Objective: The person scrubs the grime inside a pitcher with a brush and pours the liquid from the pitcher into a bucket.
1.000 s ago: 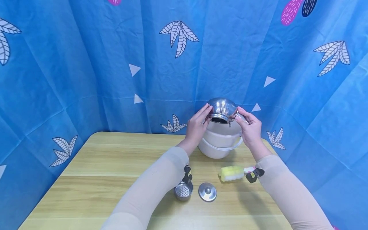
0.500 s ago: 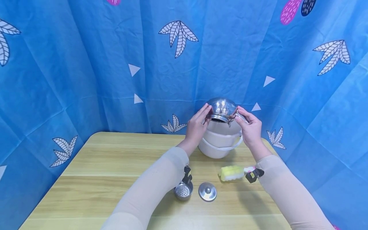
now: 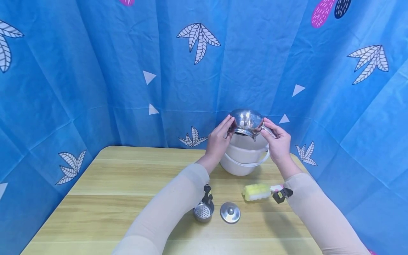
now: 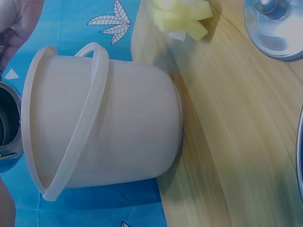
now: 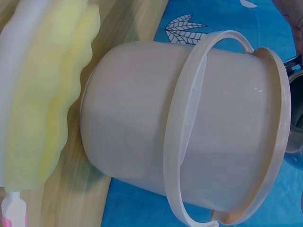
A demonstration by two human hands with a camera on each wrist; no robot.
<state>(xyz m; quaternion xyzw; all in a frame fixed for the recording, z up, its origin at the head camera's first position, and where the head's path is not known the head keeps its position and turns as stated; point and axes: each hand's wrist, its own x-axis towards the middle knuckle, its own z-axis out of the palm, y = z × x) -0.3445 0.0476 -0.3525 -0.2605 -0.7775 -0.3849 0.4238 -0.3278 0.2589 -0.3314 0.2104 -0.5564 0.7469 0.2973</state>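
Note:
A shiny metal teapot (image 3: pixel 246 120) is held upside down over a white bucket (image 3: pixel 243 156), its opening facing downward. My left hand (image 3: pixel 218 140) holds the pot's left side, fingers along the metal and thumb near the rim. On the other side my right hand (image 3: pixel 278 141) grips the handle (image 3: pixel 268 131). The left wrist view catches the pot's round mouth (image 4: pixel 9 118) beside the bucket rim. Whether anything runs out of it cannot be seen.
On the wooden table (image 3: pixel 134 177) lie a perforated metal strainer cup (image 3: pixel 203 211), a round knobbed lid (image 3: pixel 230 213) and a yellow-white sponge brush (image 3: pixel 256 192). The brush is below my right wrist. A blue patterned curtain (image 3: pixel 127 88) surrounds the table.
The teapot's mouth tips slightly further down, so less of the dark opening shows. Both hands keep their hold and place.

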